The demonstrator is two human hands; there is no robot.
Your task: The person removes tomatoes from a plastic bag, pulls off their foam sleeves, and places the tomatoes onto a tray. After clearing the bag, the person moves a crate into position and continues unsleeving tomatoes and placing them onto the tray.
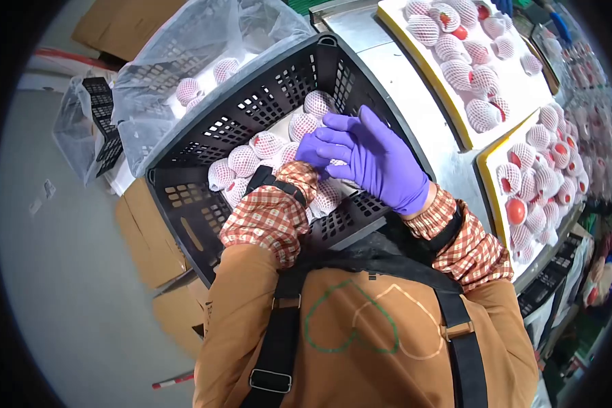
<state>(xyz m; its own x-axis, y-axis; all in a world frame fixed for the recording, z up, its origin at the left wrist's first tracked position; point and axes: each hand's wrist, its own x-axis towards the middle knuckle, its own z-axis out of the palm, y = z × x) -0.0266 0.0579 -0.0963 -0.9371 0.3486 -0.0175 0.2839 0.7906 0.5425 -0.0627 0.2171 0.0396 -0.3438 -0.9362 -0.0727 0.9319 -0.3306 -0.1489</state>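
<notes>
My left hand (311,149), in a purple glove, reaches into a black plastic crate (234,102). It is just above fruits in white foam nets (266,144), and its fingers are partly hidden, so what they hold cannot be made out. Over the crate's right part, my right hand (377,160), also gloved in purple, is beside the left one. Its thumb is raised and its fingers are spread apart, with nothing seen in them. More netted fruits (319,103) lie inside the crate, some of them hidden beneath the hands.
Behind the crate, a plastic-lined container (163,75) holds netted fruits. To the right on the metal table (404,81) are two yellow-edged white trays (523,85) of netted red fruits. Cardboard (146,234) lies left of the crate, by the grey floor (61,258).
</notes>
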